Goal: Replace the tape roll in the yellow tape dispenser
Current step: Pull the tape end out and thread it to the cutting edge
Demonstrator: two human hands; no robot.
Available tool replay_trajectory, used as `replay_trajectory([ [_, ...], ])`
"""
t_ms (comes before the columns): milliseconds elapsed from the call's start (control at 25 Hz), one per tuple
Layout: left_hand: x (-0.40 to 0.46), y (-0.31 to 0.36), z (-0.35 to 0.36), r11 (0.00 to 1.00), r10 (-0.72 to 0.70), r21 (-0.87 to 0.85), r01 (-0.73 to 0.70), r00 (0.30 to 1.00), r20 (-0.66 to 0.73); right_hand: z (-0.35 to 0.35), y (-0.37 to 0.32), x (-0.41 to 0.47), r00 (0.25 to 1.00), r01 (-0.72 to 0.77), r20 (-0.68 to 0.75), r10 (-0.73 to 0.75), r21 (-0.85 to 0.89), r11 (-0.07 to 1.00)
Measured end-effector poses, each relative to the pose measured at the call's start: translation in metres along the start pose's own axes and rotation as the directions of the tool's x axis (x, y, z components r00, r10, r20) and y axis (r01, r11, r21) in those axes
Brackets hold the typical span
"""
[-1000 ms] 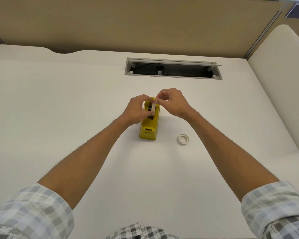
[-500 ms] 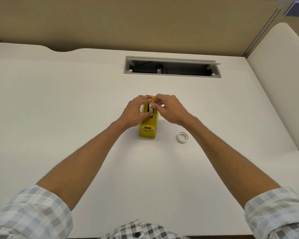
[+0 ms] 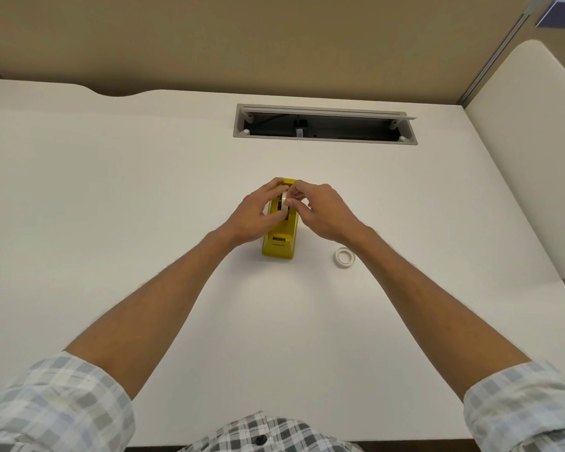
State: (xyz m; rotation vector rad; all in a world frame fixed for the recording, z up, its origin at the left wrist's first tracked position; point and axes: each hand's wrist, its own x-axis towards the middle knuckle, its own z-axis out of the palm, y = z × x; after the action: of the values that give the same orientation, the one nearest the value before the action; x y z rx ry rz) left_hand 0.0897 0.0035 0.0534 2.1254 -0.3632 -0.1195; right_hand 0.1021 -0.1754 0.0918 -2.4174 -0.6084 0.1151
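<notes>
Head view, frame centre: my left hand (image 3: 253,215) and right hand (image 3: 320,210) pinch the light, rigid tape roll (image 3: 285,201) by its flat sides over the heavy-looking yellow tape dispenser (image 3: 279,246), clear of sticky edge.

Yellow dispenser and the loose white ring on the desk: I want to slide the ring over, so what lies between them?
Only bare desk separates the yellow dispenser from the white ring in the head view.
</notes>
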Motion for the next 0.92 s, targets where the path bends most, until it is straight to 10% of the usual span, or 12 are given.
replay_trajectory([
  [920,0.005,-0.011,0.002,0.994,-0.112,-0.015,0.111,0.992,-0.059,0.018,-0.008,-0.03,0.999,0.038,-0.011,-0.042,-0.247,0.968],
])
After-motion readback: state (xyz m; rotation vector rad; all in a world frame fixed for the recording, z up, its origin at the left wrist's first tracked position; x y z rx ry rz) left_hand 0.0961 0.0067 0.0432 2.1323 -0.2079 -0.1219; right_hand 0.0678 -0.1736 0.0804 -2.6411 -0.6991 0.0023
